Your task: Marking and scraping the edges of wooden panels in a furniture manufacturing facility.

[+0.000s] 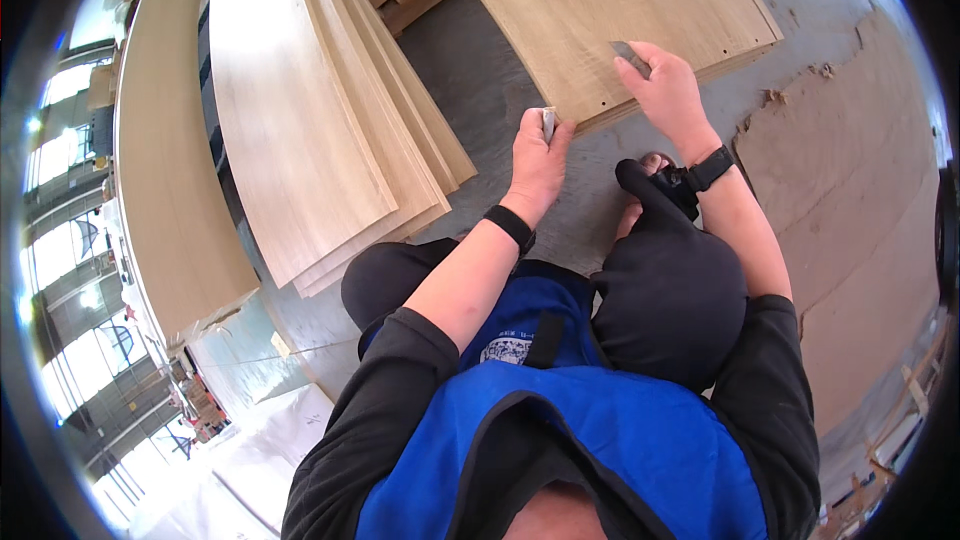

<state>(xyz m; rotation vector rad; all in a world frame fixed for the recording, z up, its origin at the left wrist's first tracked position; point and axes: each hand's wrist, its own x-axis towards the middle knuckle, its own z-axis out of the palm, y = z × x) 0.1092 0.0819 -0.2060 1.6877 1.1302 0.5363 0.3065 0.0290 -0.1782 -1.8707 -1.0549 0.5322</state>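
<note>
Ahead of me lies a stack of light wood-grain panels (610,15), with a few small dark holes near its near edge. My left hand (538,160) is closed at the stack's near left corner, around a small whitish piece (548,124) that pokes up between thumb and fingers; its kind is unclear. Over the top panel, close to the near edge, my right hand (670,95) pinches a thin, flat grey piece (630,58) whose kind I cannot make out. Both wrists wear black bands, the right one with a dark device.
Left of the stack, several more wood-grain panels (290,120) lie fanned out, with another long panel (175,160) beyond. Torn brown cardboard (850,190) covers the floor at right. White wrapped goods (250,450) stand at lower left. My bent knees are close below my hands.
</note>
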